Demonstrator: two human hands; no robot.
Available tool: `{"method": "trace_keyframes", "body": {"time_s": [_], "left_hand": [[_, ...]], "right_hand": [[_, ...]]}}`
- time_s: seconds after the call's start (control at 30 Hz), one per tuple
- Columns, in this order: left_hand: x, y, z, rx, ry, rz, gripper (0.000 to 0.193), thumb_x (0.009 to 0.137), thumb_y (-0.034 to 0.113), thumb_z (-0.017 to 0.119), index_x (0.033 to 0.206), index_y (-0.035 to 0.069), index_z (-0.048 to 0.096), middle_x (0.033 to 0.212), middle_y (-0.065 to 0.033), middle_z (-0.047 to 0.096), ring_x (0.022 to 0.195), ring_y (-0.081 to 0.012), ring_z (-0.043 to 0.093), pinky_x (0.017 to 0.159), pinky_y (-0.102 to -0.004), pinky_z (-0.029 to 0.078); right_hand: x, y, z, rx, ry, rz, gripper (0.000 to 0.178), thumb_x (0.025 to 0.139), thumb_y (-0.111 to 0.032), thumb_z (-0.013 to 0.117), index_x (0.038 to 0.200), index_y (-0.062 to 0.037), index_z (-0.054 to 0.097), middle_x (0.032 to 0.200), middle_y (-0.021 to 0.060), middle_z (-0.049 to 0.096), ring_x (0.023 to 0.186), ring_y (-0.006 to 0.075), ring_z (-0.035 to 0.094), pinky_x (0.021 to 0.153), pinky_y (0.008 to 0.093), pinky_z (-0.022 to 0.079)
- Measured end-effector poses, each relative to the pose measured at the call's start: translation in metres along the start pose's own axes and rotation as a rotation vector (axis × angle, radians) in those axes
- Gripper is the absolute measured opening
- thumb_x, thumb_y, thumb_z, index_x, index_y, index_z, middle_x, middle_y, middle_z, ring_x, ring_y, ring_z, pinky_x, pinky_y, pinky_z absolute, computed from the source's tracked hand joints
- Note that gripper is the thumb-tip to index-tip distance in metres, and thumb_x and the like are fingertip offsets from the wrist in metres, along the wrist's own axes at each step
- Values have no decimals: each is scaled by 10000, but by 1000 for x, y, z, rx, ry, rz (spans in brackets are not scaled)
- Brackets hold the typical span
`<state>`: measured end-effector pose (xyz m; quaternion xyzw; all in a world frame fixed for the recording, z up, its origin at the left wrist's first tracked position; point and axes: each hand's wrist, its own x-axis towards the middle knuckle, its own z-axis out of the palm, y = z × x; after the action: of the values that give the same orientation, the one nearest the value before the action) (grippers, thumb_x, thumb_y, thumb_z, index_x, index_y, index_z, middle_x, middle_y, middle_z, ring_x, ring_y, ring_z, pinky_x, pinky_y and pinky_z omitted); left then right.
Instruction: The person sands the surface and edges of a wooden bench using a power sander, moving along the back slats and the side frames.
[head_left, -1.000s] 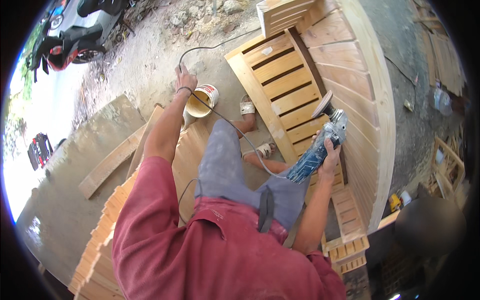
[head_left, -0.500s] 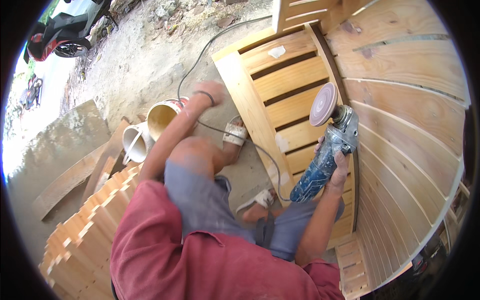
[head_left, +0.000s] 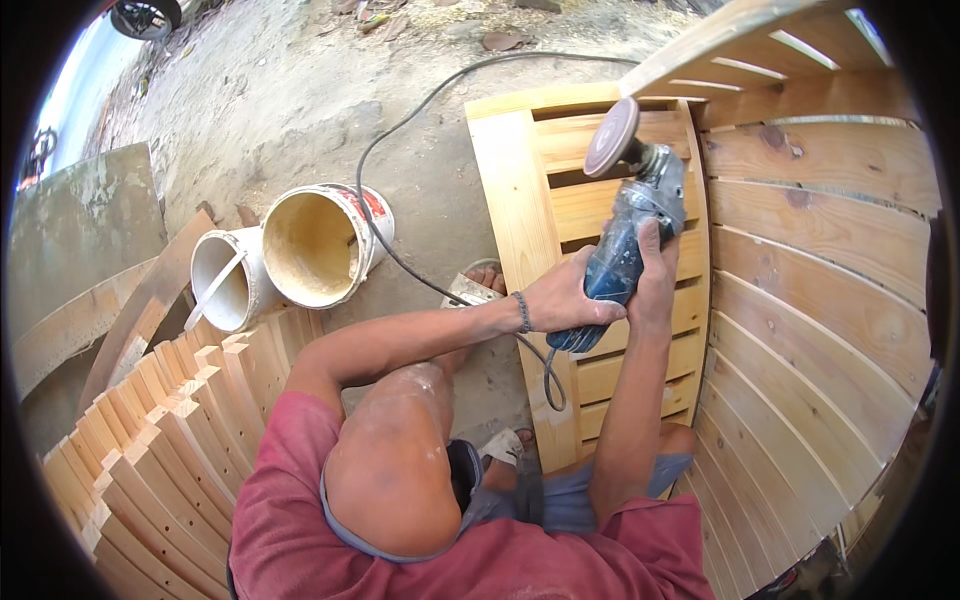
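Both my hands are on a blue, dust-covered angle grinder (head_left: 613, 262) with a round pinkish sanding disc (head_left: 612, 137) at its upper end. My left hand (head_left: 562, 293) wraps round the rear of the body, its thumb across the casing. My right hand (head_left: 655, 270) grips the same body higher up, from the right side. The tool is tilted, disc up and to the left, above a slatted wooden panel (head_left: 515, 180). From its rear end a dark power cord (head_left: 402, 258) loops down, then runs left and up over the ground.
A tall slatted wooden side (head_left: 800, 270) curves up at the right. Two open buckets, one large (head_left: 312, 250) and one smaller (head_left: 228, 278), stand at the left. Stacked pale wooden strips (head_left: 165, 450) lie at lower left. Curved boards (head_left: 150, 300) lean beyond them.
My left hand has come from the left, over the ground, onto the grinder's rear body. The grinder has shifted slightly up and left in view, still in my right hand.
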<state>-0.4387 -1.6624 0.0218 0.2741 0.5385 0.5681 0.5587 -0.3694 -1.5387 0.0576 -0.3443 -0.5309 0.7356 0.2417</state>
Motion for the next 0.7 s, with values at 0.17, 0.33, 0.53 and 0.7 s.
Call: {"method": "trace_keyframes", "body": {"time_s": [0.17, 0.33, 0.53, 0.7], "left_hand": [[-8, -4, -14, -10, 55, -44, 879, 698, 477, 810, 1262, -100, 463, 1103, -206, 605, 1047, -304, 631, 936, -373, 505], [-15, -3, -24, -130, 23, 22, 842, 771, 479, 777, 1312, -74, 446, 1161, -173, 590, 1069, -253, 610, 963, -368, 489], [-21, -19, -44, -185, -89, 29, 790, 862, 492, 733, 1357, -53, 446, 1182, -143, 611, 1101, -232, 607, 985, -361, 480], [-18, -51, -78, 156, -107, -148, 535, 945, 404, 691, 1247, -21, 574, 1103, -128, 653, 1056, -200, 623, 964, -364, 495]], "right_hand": [[10, 12, 21, 29, -14, 115, 580, 979, -444, 651, 1299, -15, 428, 1046, 144, 628, 816, 211, 668, 697, 327, 570], [16, 15, 25, 196, -78, 232, 637, 950, -497, 665, 1299, -11, 448, 1020, 143, 639, 820, 212, 680, 697, 320, 592], [21, 37, 29, 356, -274, 329, 632, 940, -464, 682, 1346, -23, 483, 1098, 143, 650, 900, 222, 681, 779, 349, 600], [45, 32, 53, -357, -220, 27, 753, 884, -226, 780, 1458, -111, 306, 1075, 184, 680, 920, 270, 706, 795, 354, 565]]}}
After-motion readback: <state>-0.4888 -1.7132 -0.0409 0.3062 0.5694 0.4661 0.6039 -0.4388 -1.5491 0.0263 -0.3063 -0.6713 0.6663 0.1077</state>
